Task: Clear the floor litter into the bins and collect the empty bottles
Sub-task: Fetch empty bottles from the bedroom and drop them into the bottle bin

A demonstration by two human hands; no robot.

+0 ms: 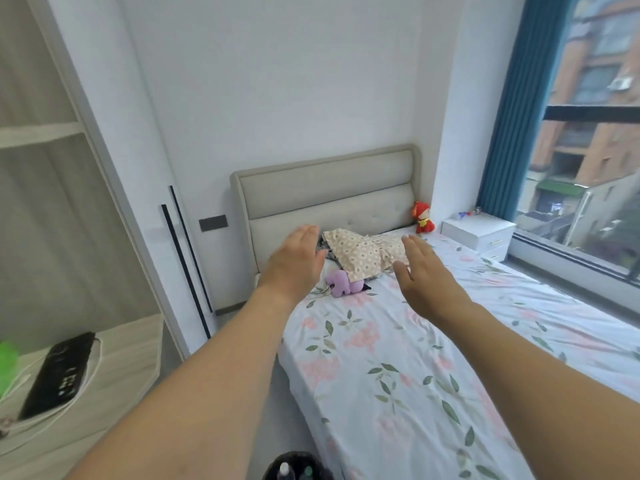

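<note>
Both my arms reach forward over the bed. My left hand and my right hand are held flat in the air with straight fingers, palms down, holding nothing. At the bottom edge a black bin stands on the floor beside the bed, with what look like bottle tops showing inside it. No litter on the floor is in view.
A bed with a floral sheet fills the right side, with a patterned pillow, a purple plush toy and a red doll. White nightstand by the window. A desk with a black device stands at left.
</note>
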